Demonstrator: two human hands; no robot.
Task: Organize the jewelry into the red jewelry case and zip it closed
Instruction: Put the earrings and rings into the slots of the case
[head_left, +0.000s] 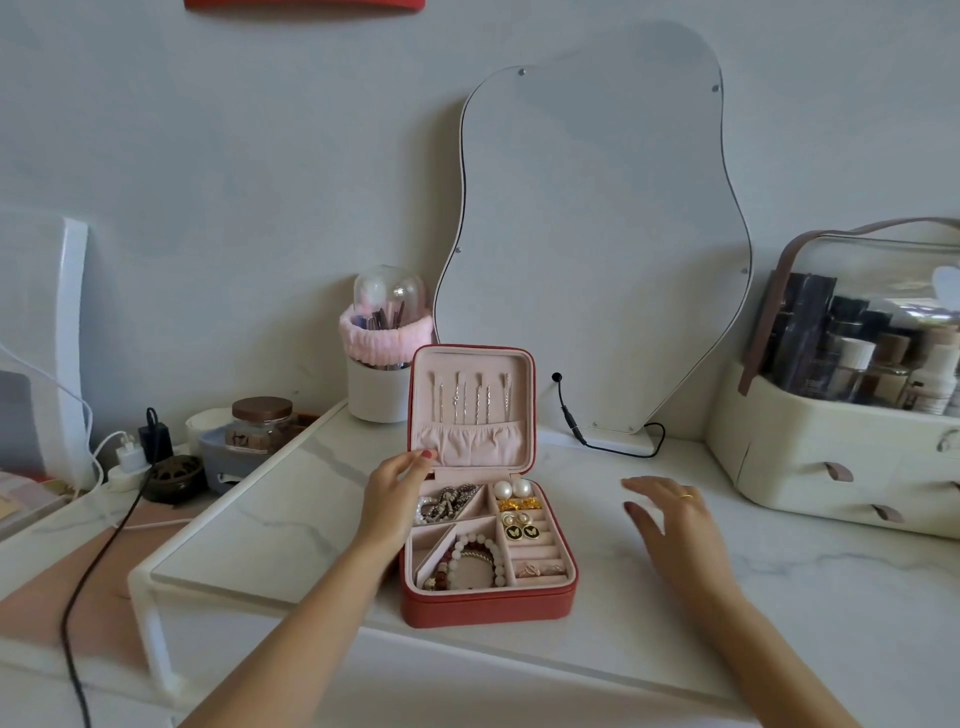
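The red jewelry case (483, 609) lies open on the marble shelf, its lid (524, 364) standing upright with thin chains hung inside. The pink compartments hold a silver chain (445, 504), two pearl earrings (511, 489), gold pieces (520, 504), butterfly studs (522, 532), bead bracelets (480, 558) and rings (540, 569). My left hand (396, 493) touches the lower left corner of the lid, fingertips on its edge. My right hand (670, 519) hovers with fingers spread over the shelf, to the right of the case, holding nothing.
A wavy mirror (597, 234) leans on the wall behind the case, its cable (613, 447) trailing on the shelf. A brush holder (382, 364) stands back left. A cream cosmetics organizer (831, 452) fills the right. Jars, chargers and a black cord (104, 545) sit lower left.
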